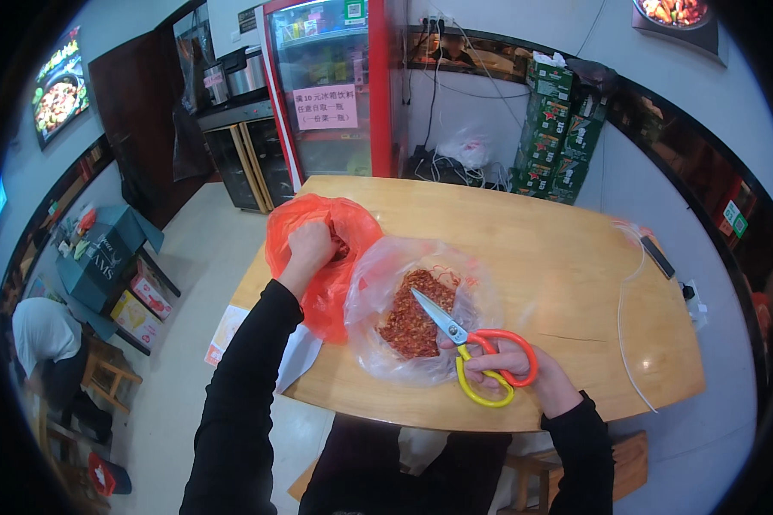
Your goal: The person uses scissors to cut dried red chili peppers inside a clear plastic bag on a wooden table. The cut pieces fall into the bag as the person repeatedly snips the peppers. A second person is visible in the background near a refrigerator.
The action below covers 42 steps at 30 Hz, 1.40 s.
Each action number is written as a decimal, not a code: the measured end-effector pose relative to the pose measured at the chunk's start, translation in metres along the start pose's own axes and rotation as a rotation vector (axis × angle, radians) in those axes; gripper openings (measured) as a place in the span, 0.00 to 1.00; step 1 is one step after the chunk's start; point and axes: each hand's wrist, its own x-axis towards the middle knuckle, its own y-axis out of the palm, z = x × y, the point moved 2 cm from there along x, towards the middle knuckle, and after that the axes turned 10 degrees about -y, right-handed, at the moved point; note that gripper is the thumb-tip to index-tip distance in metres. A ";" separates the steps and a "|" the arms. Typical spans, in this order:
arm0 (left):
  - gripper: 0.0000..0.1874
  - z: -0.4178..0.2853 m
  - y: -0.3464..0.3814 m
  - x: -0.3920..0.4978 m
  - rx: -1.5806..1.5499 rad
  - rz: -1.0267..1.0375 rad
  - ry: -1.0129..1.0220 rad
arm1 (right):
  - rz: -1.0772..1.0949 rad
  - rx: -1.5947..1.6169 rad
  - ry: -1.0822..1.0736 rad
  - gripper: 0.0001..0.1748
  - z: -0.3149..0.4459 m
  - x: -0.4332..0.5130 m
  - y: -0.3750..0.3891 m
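My left hand (311, 244) reaches into an orange-red plastic bag (327, 309), its fingers partly hidden by the bag's mouth. Dark red dried chillies (340, 248) show beside those fingers; whether I grip any is unclear. In my right hand (502, 362) is a pair of scissors (452, 329) with one red and one yellow handle. Their blades look closed and point up and left over a clear plastic bag (377, 322). Inside that spread-out bag lies a heap of cut red chilli pieces (412, 315). The two bags touch on the wooden table (541, 257).
White paper (299, 357) lies under my left forearm. A white cable (621, 322) and a black power strip (657, 257) are at the table's right. Beyond stand a red-framed drinks fridge (328, 148) and stacked green cartons (547, 141). A person (55, 354) sits at far left.
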 end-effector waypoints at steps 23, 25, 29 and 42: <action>0.07 -0.065 -0.031 -0.189 -1.659 1.059 -0.041 | -0.251 -1.064 -0.478 0.25 0.002 0.000 -0.009; 0.08 -0.072 -0.014 -0.184 -1.724 0.979 -0.117 | -0.327 -1.266 -0.668 0.26 -0.004 0.004 -0.011; 0.07 -0.076 0.010 -0.175 -1.770 0.961 -0.145 | -0.408 -1.255 -0.411 0.32 -0.005 -0.003 0.000; 0.11 -0.078 0.003 -0.183 -1.533 0.921 0.040 | -0.431 -1.366 -0.352 0.32 -0.008 -0.001 0.016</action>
